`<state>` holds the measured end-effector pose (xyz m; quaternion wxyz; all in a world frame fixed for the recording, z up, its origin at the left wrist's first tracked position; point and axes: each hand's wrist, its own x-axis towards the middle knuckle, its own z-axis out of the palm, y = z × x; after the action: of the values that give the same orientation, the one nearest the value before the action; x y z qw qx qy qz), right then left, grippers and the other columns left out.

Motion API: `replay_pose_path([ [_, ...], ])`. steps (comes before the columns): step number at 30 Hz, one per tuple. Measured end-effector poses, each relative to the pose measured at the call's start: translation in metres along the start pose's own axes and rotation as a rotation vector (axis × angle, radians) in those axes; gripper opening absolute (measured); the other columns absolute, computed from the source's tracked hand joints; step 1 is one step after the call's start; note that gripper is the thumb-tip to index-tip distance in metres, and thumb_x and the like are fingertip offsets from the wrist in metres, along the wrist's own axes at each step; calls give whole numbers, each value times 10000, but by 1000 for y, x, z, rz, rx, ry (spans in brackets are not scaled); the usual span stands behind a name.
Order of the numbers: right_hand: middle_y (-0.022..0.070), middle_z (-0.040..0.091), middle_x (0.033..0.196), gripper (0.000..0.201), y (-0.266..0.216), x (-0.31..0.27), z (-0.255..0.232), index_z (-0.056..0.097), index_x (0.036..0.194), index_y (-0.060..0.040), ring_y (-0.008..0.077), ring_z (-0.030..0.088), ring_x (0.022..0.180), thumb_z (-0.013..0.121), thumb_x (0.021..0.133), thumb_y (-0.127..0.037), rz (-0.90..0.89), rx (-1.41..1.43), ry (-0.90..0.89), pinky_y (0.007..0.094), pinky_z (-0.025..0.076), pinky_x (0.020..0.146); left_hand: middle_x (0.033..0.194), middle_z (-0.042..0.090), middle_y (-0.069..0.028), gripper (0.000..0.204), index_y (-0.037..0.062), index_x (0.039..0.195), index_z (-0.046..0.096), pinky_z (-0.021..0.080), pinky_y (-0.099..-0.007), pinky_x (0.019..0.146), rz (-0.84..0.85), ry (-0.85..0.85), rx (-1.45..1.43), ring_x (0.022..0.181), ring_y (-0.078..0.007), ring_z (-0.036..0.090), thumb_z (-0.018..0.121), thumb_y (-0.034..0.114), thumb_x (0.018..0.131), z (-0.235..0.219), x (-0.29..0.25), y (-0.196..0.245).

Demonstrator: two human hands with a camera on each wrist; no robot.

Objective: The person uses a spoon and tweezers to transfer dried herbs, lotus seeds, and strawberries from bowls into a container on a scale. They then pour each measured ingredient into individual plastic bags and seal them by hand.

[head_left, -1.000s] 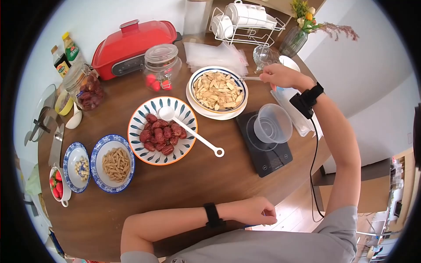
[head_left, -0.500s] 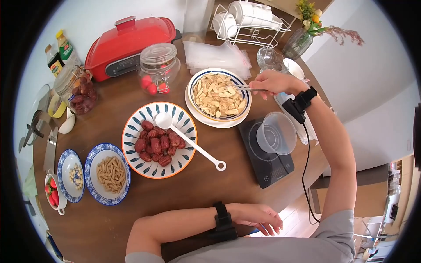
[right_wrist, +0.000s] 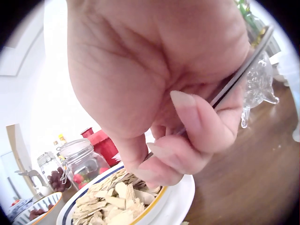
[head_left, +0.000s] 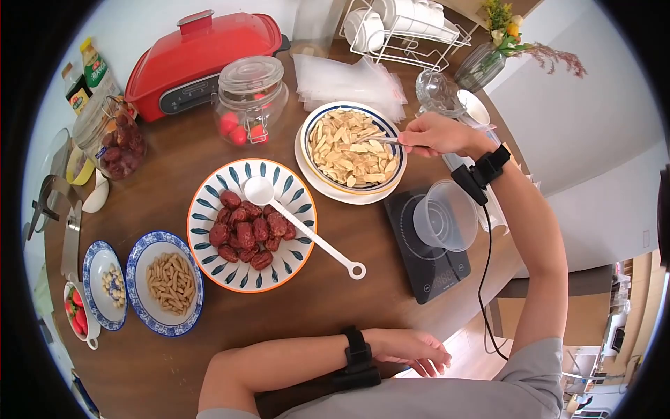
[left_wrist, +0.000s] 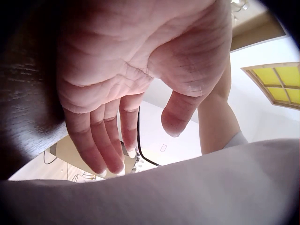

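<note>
My right hand (head_left: pixel 436 134) grips a slim silver metal utensil (right_wrist: pixel 229 86) by its handle, fingers curled round it. Its far end dips among pale dried slices (head_left: pixel 342 150), and I cannot tell its exact kind. Those slices fill a blue-rimmed bowl (head_left: pixel 312 130) resting on a white plate (head_left: pixel 317 187). Below the right wrist, a clear plastic bowl (head_left: pixel 447 216) sits on a black kitchen scale (head_left: pixel 434 279). My left hand (head_left: pixel 412 347) hangs relaxed at the table's near edge, holding nothing; the left wrist view shows its palm (left_wrist: pixel 140 61) and loosely extended fingers.
A patterned bowl (head_left: pixel 209 258) holds red dates (head_left: pixel 244 230) and a white measuring spoon (head_left: pixel 314 237). Left of it stand two blue-rimmed bowls (head_left: pixel 199 307), strawberries (head_left: pixel 75 311) and a knife (head_left: pixel 71 241). Behind are glass jars (head_left: pixel 251 91), a red cooker (head_left: pixel 202 52), plastic bags (head_left: pixel 345 80) and a cup rack (head_left: pixel 412 52).
The right hand has shifted its grip on the utensil and moved its end deeper into the slices. The left hand's fingers have loosened from a curl. The head view has shifted slightly.
</note>
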<state>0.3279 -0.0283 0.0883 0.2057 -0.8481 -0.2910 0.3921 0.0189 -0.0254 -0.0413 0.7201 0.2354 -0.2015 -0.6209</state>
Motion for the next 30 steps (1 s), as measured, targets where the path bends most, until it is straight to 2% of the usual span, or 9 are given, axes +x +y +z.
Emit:
replay_pose_path([
  [22,-52,483,576,392,-3,-14,-4,642,764,-63,32,374,501,587,943,-407,-43,36,97,226,246,452,1112,581,-64,374,6,1188,554,486,-261,868,8,0,22,991,-150,570,548,320,984,-2,2,-2],
  [28,-51,509,580,392,-10,-21,-17,632,784,-73,24,415,489,555,956,-416,51,11,65,204,287,416,1114,583,-65,372,9,1189,554,487,-264,870,-5,-2,15,993,-150,569,544,322,987,-3,3,-2],
  [30,-27,536,546,405,-8,-20,-28,637,761,-63,30,425,441,560,946,-415,69,-45,169,210,292,386,1112,584,-67,377,9,1189,554,487,-264,873,-11,11,19,997,-152,568,543,327,988,-3,4,-2],
])
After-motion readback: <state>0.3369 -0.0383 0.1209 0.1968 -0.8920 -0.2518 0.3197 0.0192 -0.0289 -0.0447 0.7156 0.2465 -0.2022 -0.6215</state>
